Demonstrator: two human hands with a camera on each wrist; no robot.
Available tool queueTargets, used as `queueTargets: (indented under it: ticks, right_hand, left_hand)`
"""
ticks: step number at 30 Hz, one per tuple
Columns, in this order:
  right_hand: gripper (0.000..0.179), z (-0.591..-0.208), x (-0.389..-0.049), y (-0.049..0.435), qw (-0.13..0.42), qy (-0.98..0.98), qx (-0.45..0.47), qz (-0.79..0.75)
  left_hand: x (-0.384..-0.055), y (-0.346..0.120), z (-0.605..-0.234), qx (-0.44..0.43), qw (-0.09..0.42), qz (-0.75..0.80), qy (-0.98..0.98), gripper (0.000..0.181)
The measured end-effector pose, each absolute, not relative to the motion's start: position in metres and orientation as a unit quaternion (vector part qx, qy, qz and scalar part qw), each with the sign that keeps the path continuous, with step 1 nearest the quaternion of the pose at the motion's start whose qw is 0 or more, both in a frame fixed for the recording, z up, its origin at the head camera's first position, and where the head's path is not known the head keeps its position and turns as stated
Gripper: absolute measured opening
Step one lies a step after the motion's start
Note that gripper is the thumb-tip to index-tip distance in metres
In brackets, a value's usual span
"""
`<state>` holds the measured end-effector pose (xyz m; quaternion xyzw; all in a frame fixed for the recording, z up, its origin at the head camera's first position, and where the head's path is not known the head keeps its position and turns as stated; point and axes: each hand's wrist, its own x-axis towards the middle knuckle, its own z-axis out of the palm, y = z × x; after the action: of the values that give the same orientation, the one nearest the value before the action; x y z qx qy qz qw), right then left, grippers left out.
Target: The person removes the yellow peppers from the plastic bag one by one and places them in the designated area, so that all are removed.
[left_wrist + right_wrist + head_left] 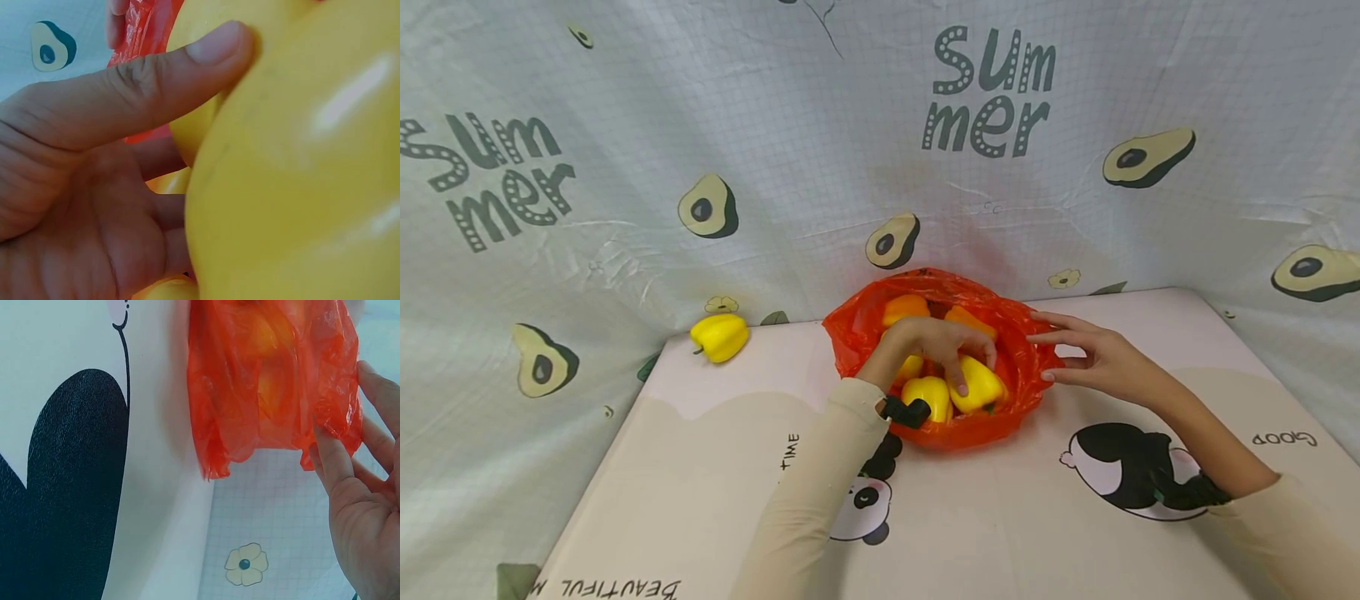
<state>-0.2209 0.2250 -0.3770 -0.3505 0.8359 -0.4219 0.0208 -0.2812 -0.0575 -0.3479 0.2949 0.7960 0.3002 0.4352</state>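
Note:
A red plastic bag (850, 346) stands with its mouth spread wide, several yellow and orange bell peppers inside. My left hand (943, 342) reaches down into it and grips a yellow bell pepper (977, 387) between thumb and fingers. Close up in the left wrist view, the thumb (215, 47) presses on yellow pepper skin, while the fingertips are hidden behind. Another yellow pepper (927, 397) lies just left of the gripped one, and an orange pepper (906, 308) sits at the back. My right hand (1093, 358), fingers fairly straight, touches the bag's right side.
At the table's back left corner lies a single yellow bell pepper (721, 337). A pale table (715, 467) with panda prints carries the bag. Behind it hangs a white sheet (805, 167) printed with avocados, close to the bag's back edge.

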Motion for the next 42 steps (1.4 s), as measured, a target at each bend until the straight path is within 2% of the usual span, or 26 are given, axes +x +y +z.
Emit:
queueTargets:
  ticks: [7, 11, 15, 23, 29, 36, 42]
  right_hand:
    - [0.048, -0.377, -0.220, 0.224, 0.018, 0.838, -0.351, -0.418]
    - [0.048, -0.376, -0.220, 0.224, 0.022, 0.844, -0.342, -0.413]
    - [0.048, -0.376, -0.219, 0.224, 0.026, 0.846, -0.337, -0.411]
    - [0.049, -0.377, -0.218, 0.224, 0.025, 0.841, -0.341, -0.419]
    - [0.050, -0.377, -0.218, 0.226, 0.017, 0.840, -0.350, -0.413]
    - [0.050, -0.377, -0.216, 0.225, 0.021, 0.837, -0.346, -0.423]
    - [0.050, -0.376, -0.213, 0.225, 0.018, 0.841, -0.339, -0.421]
  left_hand:
    - [-0.281, -0.057, -0.349, 0.299, 0.444, 0.298, 0.791, 0.051]
    - [-0.279, -0.057, -0.351, 0.302, 0.430, 0.281, 0.803, 0.063]
    - [-0.277, -0.058, -0.353, 0.301, 0.408, 0.282, 0.815, 0.060]
    - [-0.273, -0.063, -0.354, 0.302, 0.344, 0.321, 0.829, 0.048]
    - [-0.269, -0.071, -0.350, 0.353, 0.257, 0.322, 0.840, 0.038]
    - [-0.259, -0.081, -0.345, 0.348, 0.178, 0.329, 0.860, 0.039]
    - [-0.249, -0.087, -0.342, 0.338, 0.151, 0.332, 0.868, 0.040]
